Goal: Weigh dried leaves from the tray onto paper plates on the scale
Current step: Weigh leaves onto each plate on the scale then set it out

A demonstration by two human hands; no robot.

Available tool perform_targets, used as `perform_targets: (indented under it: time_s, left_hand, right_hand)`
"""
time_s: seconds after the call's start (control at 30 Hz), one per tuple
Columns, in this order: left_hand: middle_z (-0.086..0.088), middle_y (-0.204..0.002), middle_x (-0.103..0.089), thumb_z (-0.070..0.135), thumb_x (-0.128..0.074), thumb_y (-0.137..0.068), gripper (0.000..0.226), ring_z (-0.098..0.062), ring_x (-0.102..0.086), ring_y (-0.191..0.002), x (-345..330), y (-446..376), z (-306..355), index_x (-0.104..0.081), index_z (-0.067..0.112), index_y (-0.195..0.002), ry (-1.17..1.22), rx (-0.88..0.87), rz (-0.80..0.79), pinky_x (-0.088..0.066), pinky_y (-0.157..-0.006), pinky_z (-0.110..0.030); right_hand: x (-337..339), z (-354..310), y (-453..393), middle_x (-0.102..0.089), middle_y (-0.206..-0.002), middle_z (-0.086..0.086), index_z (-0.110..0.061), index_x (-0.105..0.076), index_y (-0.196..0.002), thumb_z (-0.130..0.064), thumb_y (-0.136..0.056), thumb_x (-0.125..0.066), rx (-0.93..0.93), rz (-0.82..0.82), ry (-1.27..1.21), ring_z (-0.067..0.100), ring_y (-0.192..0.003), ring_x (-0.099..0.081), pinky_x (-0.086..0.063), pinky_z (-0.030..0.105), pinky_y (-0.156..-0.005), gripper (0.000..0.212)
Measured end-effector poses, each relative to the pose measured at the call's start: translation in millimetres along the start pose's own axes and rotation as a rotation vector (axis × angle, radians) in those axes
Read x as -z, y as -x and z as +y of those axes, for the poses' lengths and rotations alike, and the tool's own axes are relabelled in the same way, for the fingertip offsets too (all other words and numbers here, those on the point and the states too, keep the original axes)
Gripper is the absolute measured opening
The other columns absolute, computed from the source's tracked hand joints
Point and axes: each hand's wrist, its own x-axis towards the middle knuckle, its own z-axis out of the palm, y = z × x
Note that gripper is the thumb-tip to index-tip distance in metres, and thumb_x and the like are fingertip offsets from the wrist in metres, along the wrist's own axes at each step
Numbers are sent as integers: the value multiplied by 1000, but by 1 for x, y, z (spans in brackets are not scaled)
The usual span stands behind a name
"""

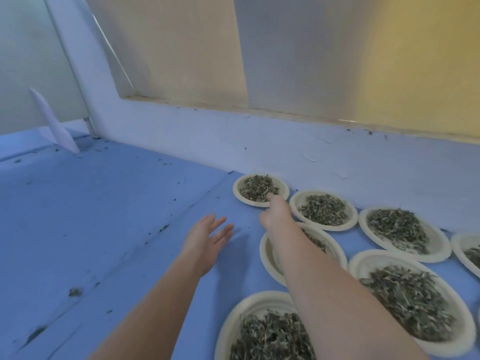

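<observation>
Several paper plates heaped with dried leaves lie on the blue table surface (104, 216) at the right. The farthest plate (261, 178) sits next to the back wall. My right hand (276, 211) reaches out to it, fingertips touching its near rim and the leaves, thumb spread away from the plate. My right forearm crosses over another plate (335, 245) and hides most of it. My left hand (206, 239) hovers flat over the bare blue surface left of the plates, fingers straight and holding nothing. No scale or tray is in view.
More filled plates sit at the right (324, 196), (405, 232), (415, 297) and near the bottom edge (259, 328). Leaf crumbs dot the blue surface. A white wall ledge (285, 146) borders the back, and a white blade-shaped piece (55, 126) stands at the far left.
</observation>
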Motion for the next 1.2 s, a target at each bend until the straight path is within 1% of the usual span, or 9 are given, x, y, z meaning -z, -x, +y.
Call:
perform_targets:
  time_s: [0.07, 0.13, 0.3, 0.4, 0.5, 0.67, 0.77, 0.93, 1.2]
  left_hand:
    - [-14, -130, -53, 17, -43, -101, 47, -33, -60, -107, -6, 7, 4, -30, 7, -145, 6, 15, -21, -48, -85, -37]
    - [-13, -129, -53, 18, -43, -101, 47, -33, -60, -108, -12, 20, 8, -31, 8, -145, -1, 28, -40, -48, -88, -38]
    - [-12, -130, -53, 19, -44, -101, 45, -33, -59, -110, -23, 69, 21, -33, 8, -144, -7, 30, -62, -48, -90, -39]
    - [-12, -129, -53, 20, -44, -101, 40, -31, -60, -105, -29, 113, 27, -39, 6, -139, -28, 20, -60, -49, -85, -37]
    - [-9, -121, -56, 22, -46, -100, 32, -24, -61, -95, -31, 165, 28, -45, 10, -131, -92, 10, -63, -49, -75, -35]
    - [-9, -109, -59, 20, -47, -100, 30, -21, -60, -88, -26, 252, 3, -49, 10, -128, -160, 7, -89, -47, -77, -36]
    - [-6, -96, -60, 18, -49, -99, 23, -20, -58, -76, -22, 299, -19, -51, 11, -120, -249, -21, -102, -50, -64, -32]
    - [-5, -72, -58, 17, -53, -94, 12, -14, -54, -51, -18, 371, -60, -59, 13, -84, -421, -99, -135, -47, -55, -28]
    - [2, -53, -60, 29, -55, -89, 15, -14, -52, -44, -49, 514, -165, -58, 17, -80, -413, -188, -292, -47, -53, -23]
  right_hand:
    - [3, 0, 11, -47, -122, 7, -6, -44, -138, -14, -97, -49, -9, -33, -57, 18, -100, -42, -40, 26, -71, 43]
    - [7, 2, 29, -41, -141, 12, -6, -39, -142, -15, -99, -45, -23, -61, -124, 20, -117, -45, -40, 27, -90, 44]
    - [23, 1, 103, -44, -131, 14, -9, -40, -136, -19, -100, -48, -160, -250, -380, 23, -120, -49, -39, 26, -98, 39]
    - [43, -4, 150, -23, -153, 22, -5, -21, -149, -20, -100, -47, -150, -285, -409, 30, -142, -27, -27, 40, -114, 58]
    - [70, -12, 201, -41, -144, 20, -7, -41, -139, -25, -99, -49, -120, -354, -357, 32, -132, -43, -39, 42, -106, 44]
    - [128, -7, 282, -60, -114, 15, -9, -57, -106, -33, -95, -53, -113, -392, -212, 28, -95, -61, -51, 35, -80, 27]
    - [165, 8, 318, -64, -96, 8, -12, -57, -94, -34, -94, -52, -101, -408, -147, 23, -81, -62, -52, 31, -68, 22]
    - [229, 31, 359, -66, -83, 3, -15, -58, -89, -29, -91, -56, -23, -423, -28, 17, -69, -61, -52, 26, -59, 15]
    - [389, 33, 456, -57, -60, 2, -14, -63, -69, -18, -89, -57, 253, -387, 197, 11, -50, -50, -48, 17, -44, 21]
